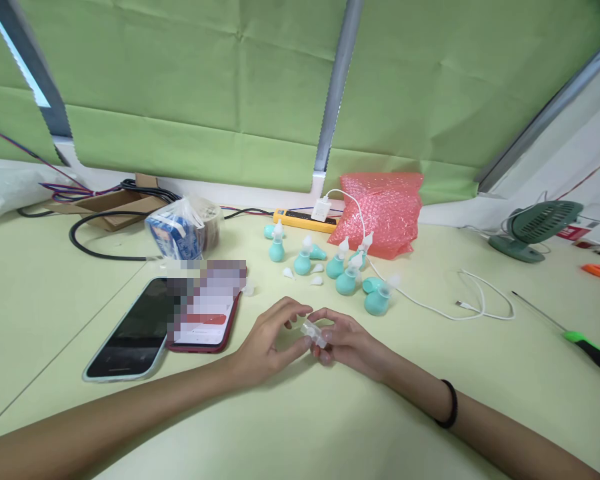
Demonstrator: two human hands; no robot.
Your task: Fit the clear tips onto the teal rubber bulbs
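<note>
My left hand point(270, 340) and my right hand point(347, 341) meet over the pale green table point(300, 427), both pinching a small clear plastic piece point(314, 331) between their fingertips. Just beyond them stand several teal rubber bulbs with white tips point(347, 280), and one bulb point(377, 301) lies on its side nearest my right hand. A few loose white tips point(303, 275) lie among them. A black band circles my right wrist point(450, 404).
Two phones point(130, 330) point(207, 313) lie left of my hands. Behind are a pink bubble-wrap bag point(383, 210), a yellow power strip point(305, 219), a white cable point(460, 303), a wrapped tape roll and blue pack point(183, 230), a small green fan point(535, 230) and a green-handled screwdriver point(575, 340).
</note>
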